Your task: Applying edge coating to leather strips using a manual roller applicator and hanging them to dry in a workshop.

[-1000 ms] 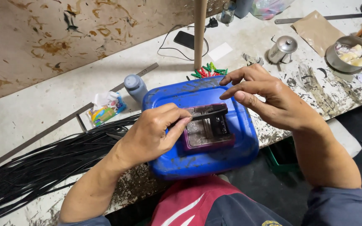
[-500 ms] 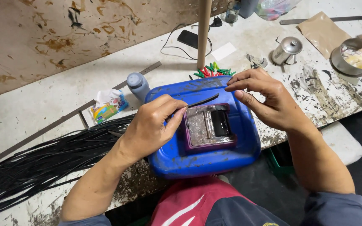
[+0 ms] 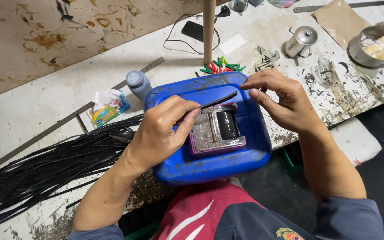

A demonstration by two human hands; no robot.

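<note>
My left hand (image 3: 163, 129) pinches one end of the thin black rubber strip (image 3: 218, 100), now lifted clear of the small grimy metal roller device (image 3: 217, 129) on the blue plastic jerrycan (image 3: 250, 153); right hand (image 3: 281, 100) pinches the other end. Strip free.

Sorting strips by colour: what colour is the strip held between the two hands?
Black: the strip runs between the left hand and right hand, head view.
</note>
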